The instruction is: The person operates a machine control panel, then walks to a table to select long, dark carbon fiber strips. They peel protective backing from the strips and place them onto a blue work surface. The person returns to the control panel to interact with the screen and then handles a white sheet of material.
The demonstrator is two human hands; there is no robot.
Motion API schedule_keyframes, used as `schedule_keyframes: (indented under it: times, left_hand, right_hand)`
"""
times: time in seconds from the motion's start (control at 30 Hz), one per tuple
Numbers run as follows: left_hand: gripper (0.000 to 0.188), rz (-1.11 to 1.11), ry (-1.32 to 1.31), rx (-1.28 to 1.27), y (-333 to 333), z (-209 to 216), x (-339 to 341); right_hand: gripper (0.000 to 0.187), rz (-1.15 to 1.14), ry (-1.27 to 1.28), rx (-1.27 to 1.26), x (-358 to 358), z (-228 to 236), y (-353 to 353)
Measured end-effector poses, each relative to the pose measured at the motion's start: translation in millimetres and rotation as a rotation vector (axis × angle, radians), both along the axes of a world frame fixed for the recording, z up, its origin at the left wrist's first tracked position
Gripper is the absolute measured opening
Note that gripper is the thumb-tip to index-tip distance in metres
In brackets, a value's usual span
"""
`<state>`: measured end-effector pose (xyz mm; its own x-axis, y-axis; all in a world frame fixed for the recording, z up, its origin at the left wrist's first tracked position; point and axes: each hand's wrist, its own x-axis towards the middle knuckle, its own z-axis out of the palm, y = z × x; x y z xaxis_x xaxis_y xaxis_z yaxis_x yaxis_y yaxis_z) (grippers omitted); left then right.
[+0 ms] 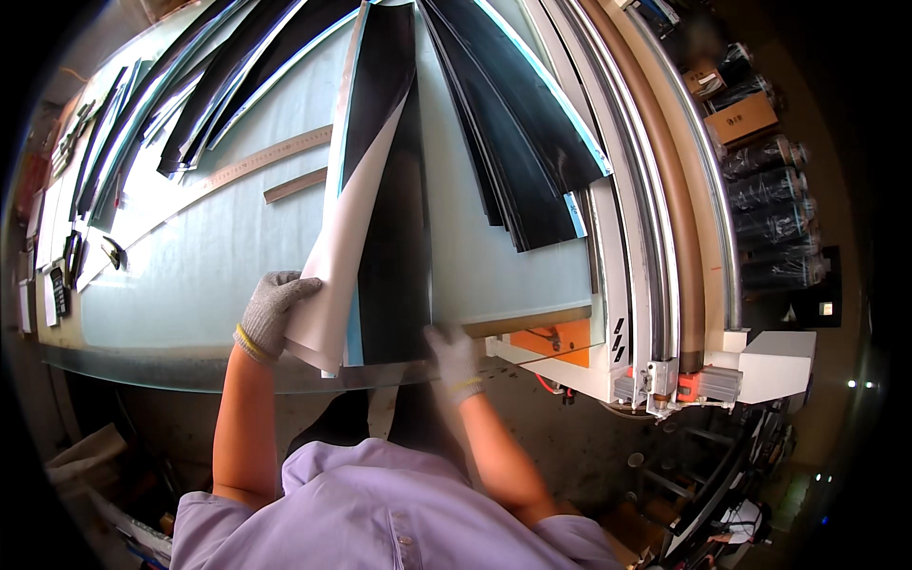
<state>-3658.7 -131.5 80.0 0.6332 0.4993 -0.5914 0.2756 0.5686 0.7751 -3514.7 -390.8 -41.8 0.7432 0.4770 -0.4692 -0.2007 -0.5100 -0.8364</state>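
Note:
A long black strip (397,256) runs from the far edge of the glass-topped table to its near edge, right in front of me. Over its left side, a pale pinkish sheet (328,285) is folded diagonally, with a light-blue edge showing beside it. My left hand (269,313), in a grey knit glove with a yellow cuff line, is closed on the left edge of that sheet near its lower end. My right hand (453,361), also gloved, is beside the strip's lower right corner. Motion smears its fingers, so their grip and any contact with the strip are unclear.
Black strips with blue edges fan out at far left (249,81) and right (518,152). A long ruler (256,166) and a shorter flat bar (296,184) lie on the glass table (503,275). A rail-and-roller assembly (665,190) flanks the right side; wrapped rolls (768,218) stand beyond.

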Motion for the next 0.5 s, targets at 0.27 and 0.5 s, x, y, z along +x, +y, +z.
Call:
schedule_keyframes:
  times: [0.27, 0.5]
  left_hand:
    - [0.032, -0.012, -0.002, 0.074, -2, 15, 0]
    - [0.035, -0.452, 0.388, 0.603, -34, -17, 9]
  right_hand:
    - [0.029, -0.004, -0.261, 0.051, -11, 68, 11]
    - [0.033, 0.082, 0.154, 0.241, -11, 43, 22]
